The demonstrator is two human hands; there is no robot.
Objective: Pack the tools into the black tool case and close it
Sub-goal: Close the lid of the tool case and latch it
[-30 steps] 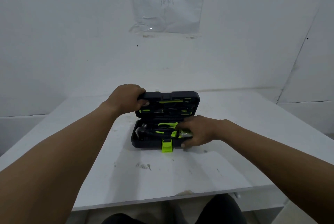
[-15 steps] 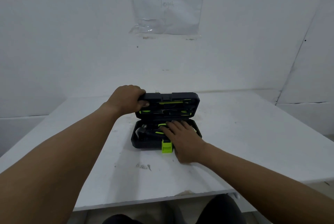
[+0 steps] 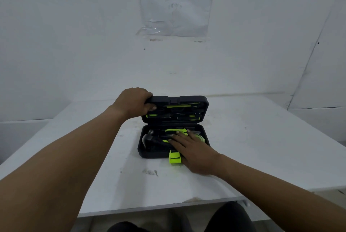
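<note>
Case (image 3: 159,154) open at table (image 3: 262,157) centre, lid (image 3: 203,104) standing at 12 o'clock. Left hand (image 3: 133,103) curls round lid's 9 o'clock corner, probably propping it until ready to swing shut. Right hand (image 3: 193,150) lies flat, fingers spread, pressing tools (image 3: 149,138) into tray, likely seating them. Green latch (image 3: 175,158) hangs loose at 6 o'clock.

Dim, flat, cool light; soft shadows only. Faint glare on plastic sheet (image 3: 175,7) at 12 o'clock. Wide-angle bending toward edges; writing on sheet blurred, grainy overall.
</note>
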